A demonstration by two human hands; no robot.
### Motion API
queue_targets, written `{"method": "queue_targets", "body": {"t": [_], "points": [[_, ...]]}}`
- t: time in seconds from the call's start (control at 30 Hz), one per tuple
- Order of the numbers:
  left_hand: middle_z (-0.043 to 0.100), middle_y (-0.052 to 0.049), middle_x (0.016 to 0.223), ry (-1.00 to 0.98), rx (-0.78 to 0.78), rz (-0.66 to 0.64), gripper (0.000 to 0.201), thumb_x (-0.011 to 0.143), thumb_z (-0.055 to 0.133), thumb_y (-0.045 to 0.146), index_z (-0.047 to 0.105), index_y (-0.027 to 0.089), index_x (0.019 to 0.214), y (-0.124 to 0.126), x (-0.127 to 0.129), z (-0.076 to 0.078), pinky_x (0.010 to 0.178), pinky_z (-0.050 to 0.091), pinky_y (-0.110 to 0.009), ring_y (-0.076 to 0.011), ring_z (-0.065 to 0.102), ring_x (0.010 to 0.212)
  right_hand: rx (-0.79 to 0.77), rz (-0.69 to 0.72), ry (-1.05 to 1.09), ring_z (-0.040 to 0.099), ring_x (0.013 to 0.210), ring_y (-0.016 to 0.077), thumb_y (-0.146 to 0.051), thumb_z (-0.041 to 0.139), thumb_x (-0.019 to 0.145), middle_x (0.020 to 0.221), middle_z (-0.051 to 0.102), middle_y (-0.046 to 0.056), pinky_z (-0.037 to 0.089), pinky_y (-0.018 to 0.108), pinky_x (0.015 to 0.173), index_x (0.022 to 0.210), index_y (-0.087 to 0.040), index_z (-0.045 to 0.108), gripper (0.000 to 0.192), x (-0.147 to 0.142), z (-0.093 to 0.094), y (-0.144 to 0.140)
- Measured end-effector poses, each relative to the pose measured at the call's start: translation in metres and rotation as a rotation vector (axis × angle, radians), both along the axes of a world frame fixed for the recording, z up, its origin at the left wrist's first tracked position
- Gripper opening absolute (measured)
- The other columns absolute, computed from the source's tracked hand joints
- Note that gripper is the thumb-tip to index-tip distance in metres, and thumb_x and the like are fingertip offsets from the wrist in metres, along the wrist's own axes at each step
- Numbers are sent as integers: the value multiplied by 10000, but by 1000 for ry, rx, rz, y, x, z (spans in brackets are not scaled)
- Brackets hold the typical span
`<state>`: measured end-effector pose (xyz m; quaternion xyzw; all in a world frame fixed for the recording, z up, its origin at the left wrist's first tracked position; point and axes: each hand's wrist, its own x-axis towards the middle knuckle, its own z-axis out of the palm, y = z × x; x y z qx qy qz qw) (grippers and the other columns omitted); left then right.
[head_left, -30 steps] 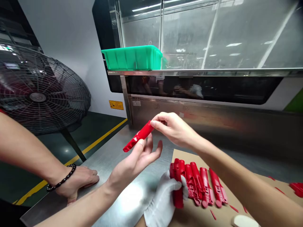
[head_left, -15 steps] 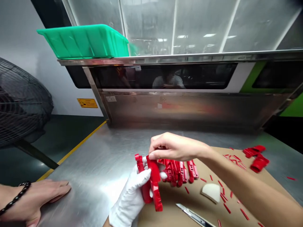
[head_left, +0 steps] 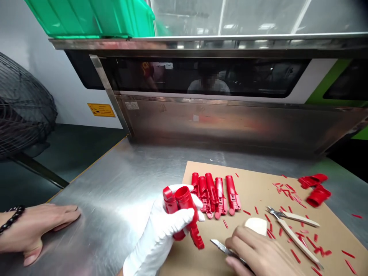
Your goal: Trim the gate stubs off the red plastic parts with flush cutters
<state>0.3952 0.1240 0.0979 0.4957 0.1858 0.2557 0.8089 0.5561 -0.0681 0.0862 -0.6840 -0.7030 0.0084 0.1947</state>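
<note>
red parts (head_left: 184, 212): two chunky tubular plastic mouldings, sitting in the white-gloved left hand (head_left: 163, 234), fingers wrapping tight around them
right hand (head_left: 253, 255): bare, fingers closing on a utility knife (head_left: 222, 248)
cardboard sheet (head_left: 258, 191): carrying a row of red mouldings (head_left: 215, 191), trimmed slivers, side cutters (head_left: 293, 230)
steel bench (head_left: 120, 184): brushed, shiny; another person's hand (head_left: 37, 226) is lying flat on it
green bin (head_left: 92, 17): sitting up on the shelf, contents hidden

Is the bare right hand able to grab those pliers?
Probably yes: the right hand rests on a blade, and the pliers lie close by on the cardboard, nothing between.
</note>
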Motion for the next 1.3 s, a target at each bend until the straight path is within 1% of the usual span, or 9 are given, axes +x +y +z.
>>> {"method": "queue_targets", "body": {"t": [0.13, 0.2, 0.3, 0.43, 0.63, 0.8, 1.03, 1.2, 1.3], "points": [[744, -82, 939, 103, 144, -59, 384, 767, 823, 428, 727, 187, 1050, -8, 4, 4, 598, 554, -277, -220, 704, 747, 204, -44, 464, 617, 840, 154, -160, 449, 1027, 981, 611, 30, 491, 266, 718, 1051, -239, 602, 173, -6, 33, 17], [757, -50, 942, 175, 263, -13, 311, 758, 846, 357, 735, 214, 1011, -14, 7, 6, 694, 579, -268, -211, 717, 814, 143, -146, 747, 601, 819, 142, -217, 509, 1020, 957, 626, 6, 469, 250, 688, 1051, -251, 607, 108, -8, 56, 34], [778, -26, 988, 219, 412, 139, 324, 725, 876, 263, 757, 249, 1026, -22, 9, 5, 836, 587, -285, -218, 732, 894, -19, -125, 1050, 560, 718, 127, -249, 563, 992, 817, 608, -22, 453, 230, 613, 958, -227, 581, 45, -11, 72, 54], [787, 15, 1015, 97, 587, 256, 399, 694, 864, 110, 803, 321, 1027, -24, 7, 4, 848, 591, -270, -219, 745, 885, -4, -63, 1029, 540, 679, 102, -189, 605, 948, 798, 608, -36, 432, 200, 584, 930, -221, 566, 53, -12, 67, 60], [778, 81, 1044, -36, 669, 195, 627, 660, 834, -22, 783, 436, 1085, -20, 5, 9, 845, 593, -240, -193, 744, 878, -52, -2, 1038, 555, 672, 80, -151, 647, 911, 822, 638, -35, 442, 156, 583, 977, -219, 612, 101, -8, 69, 56], [773, 91, 1055, -35, 750, 215, 603, 694, 837, 33, 766, 462, 1112, -19, 4, 11, 842, 591, -238, -187, 738, 869, -63, 6, 1086, 541, 666, 72, -149, 682, 894, 820, 620, -42, 447, 143, 587, 992, -220, 619, 137, -5, 70, 57], [766, 59, 1064, 34, 720, 208, 509, 737, 813, 68, 779, 437, 1086, -19, 5, 5, 904, 585, -338, -223, 731, 874, -75, 39, 1121, 527, 656, 71, -170, 667, 929, 824, 610, -40, 421, 155, 569, 1023, -219, 623, 115, -1, 63, 55], [762, 72, 1016, 90, 836, 193, 497, 714, 832, 68, 776, 423, 1057, -19, 7, 6, 822, 581, -263, -190, 713, 825, -107, 43, 1220, 554, 647, 90, -235, 581, 1003, 797, 625, -21, 442, 188, 578, 1018, -208, 613, 44, 1, 61, 55], [760, 73, 1018, 79, 832, 203, 492, 722, 823, 72, 773, 423, 1063, -19, 7, 7, 817, 582, -273, -193, 709, 811, -85, 36, 1214, 551, 651, 82, -208, 643, 962, 806, 629, -24, 436, 170, 575, 1002, -205, 626, 44, 0, 63, 55]]}}
